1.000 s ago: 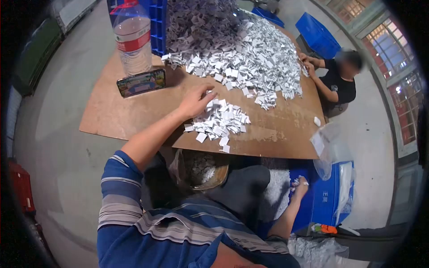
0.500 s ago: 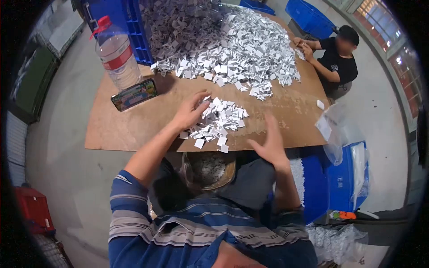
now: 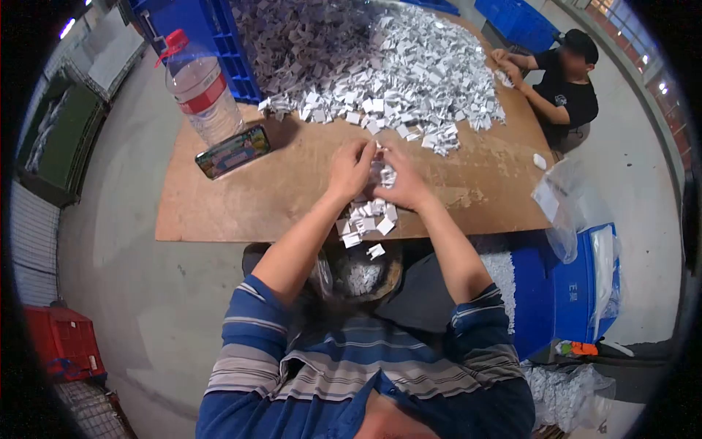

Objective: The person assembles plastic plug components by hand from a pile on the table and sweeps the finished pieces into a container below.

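My left hand (image 3: pixel 351 170) and my right hand (image 3: pixel 402 179) are cupped together on the tabletop, fingers curled in and meeting at the far side. Between them is a clump of small white plastic pieces (image 3: pixel 382 174), partly hidden by my palms. More flat white pieces (image 3: pixel 365 218) spread from below my wrists to the near table edge. One white piece (image 3: pixel 376 251) is just past that edge, above a basket (image 3: pixel 391 282) between my legs, which holds similar pieces.
A large heap of white pieces (image 3: pixel 424 73) covers the back of the brown table (image 3: pixel 219 212). To the left are a water bottle (image 3: pixel 205 95), a propped phone (image 3: pixel 232 151) and a blue crate (image 3: pixel 238 51). A co-worker (image 3: pixel 563 95) sits at the right; a blue bin (image 3: pixel 563 285) stands nearby.
My right hand has moved left to meet my left hand, and both now close round the small pile. The pile is narrower, with a piece beyond the edge. The view has shifted slightly.
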{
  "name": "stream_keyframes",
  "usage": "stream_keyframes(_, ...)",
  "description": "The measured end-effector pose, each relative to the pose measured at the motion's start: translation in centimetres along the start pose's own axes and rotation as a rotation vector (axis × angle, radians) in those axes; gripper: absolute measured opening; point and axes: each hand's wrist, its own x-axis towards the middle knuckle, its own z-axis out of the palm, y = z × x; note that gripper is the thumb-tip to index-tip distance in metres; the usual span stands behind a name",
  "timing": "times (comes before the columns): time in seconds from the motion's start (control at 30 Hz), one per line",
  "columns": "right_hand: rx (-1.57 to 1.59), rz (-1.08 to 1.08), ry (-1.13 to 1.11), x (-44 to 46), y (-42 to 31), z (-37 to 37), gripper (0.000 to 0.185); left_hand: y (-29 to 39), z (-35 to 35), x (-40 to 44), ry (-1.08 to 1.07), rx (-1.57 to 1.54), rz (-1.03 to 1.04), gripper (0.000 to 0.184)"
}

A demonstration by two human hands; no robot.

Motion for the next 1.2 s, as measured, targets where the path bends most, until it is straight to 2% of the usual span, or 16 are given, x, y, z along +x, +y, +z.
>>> stream_keyframes(0.07, 0.098, -0.008, 0.083, -0.1, 1.1, 0.2, 0.055, -1.1, -0.4, -0.4, -0.03, -0.009, -0.058, 0.039)
stream_keyframes(0.13, 0.26, -0.052, 0.166, -0.4, 1.2, 0.0, 0.037, -2.3, -1.0, -0.3, -0.01, -0.327, -0.109, 0.039)
stream_keyframes(0.2, 0.419, 0.053, 0.187, -0.6, 2.6, -0.2, 0.039, -3.2, -1.7, -0.1, 0.02, -0.645, -0.139, 0.04)
stream_keyframes(0.27, 0.605, 0.208, 0.205, -1.1, 2.1, -1.1, 0.041, -2.5, -3.1, -0.2, 0.05, -0.643, -0.178, 0.041)
stream_keyframes(0.3, 0.61, 0.198, 0.204, -1.6, 2.0, -1.6, 0.041, -2.5, -3.4, -0.2, 0.056, -0.637, -0.172, 0.041)
stream_keyframes(0.37, 0.67, 0.245, 0.275, -2.1, 2.0, -2.0, 0.045, -2.5, -5.0, -0.3, -0.074, 0.095, 0.07, 0.045)
stream_keyframes(0.43, 0.539, 0.04, 0.266, -1.9, 3.5, -1.4, 0.049, -2.4, -5.5, -0.3, -0.291, 0.272, 0.043, 0.063)
stream_keyframes(0.47, 0.414, -0.022, 0.198, -1.5, 3.1, -1.7, 0.052, -0.9, -5.6, 0.0, -0.277, 0.42, 0.329, 0.073)
stream_keyframes(0.53, 0.203, -0.025, 0.158, -0.9, 2.0, -1.0, 0.053, -3.3, -2.9, 0.7, -0.214, 0.429, 0.465, 0.079)
stream_keyframes(0.63, 0.103, -0.08, 0.166, 0.1, 1.5, -0.2, 0.05, -0.1, -2.2, 0.8, -0.252, 0.454, 0.44, 0.068)
stream_keyframes(0.73, 0.124, -0.077, 0.202, 0.0, 1.9, -0.7, 0.042, 0.3, -1.5, 0.6, -0.296, 0.273, 0.416, 0.058)
stream_keyframes(0.9, 0.245, 0.01, 0.431, -0.8, 3.3, -0.8, 0.034, 0.1, -1.5, -0.4, -0.383, 0.055, 0.084, 0.053)
stream_keyframes(1.03, 0.131, 0.167, 0.495, -0.4, 4.4, -0.5, 0.034, -1.2, 0.1, -0.5, -0.016, 0.19, 0.38, 0.048)
stream_keyframes(1.1, -0.041, 0.188, 0.284, 0.0, 2.7, -0.8, 0.04, -1.5, 0.3, -0.1, -0.032, 0.19, 0.404, 0.047)
stream_keyframes(1.13, -0.047, 0.19, 0.289, 0.2, 2.2, -0.7, 0.04, -1.5, 0.2, 0.1, -0.05, 0.195, 0.426, 0.045)
stream_keyframes(1.2, 0.061, 0.012, 0.107, 0.6, 1.5, -0.8, 0.045, -1.4, 0.2, 0.4, -0.089, 0.205, 0.473, 0.043)
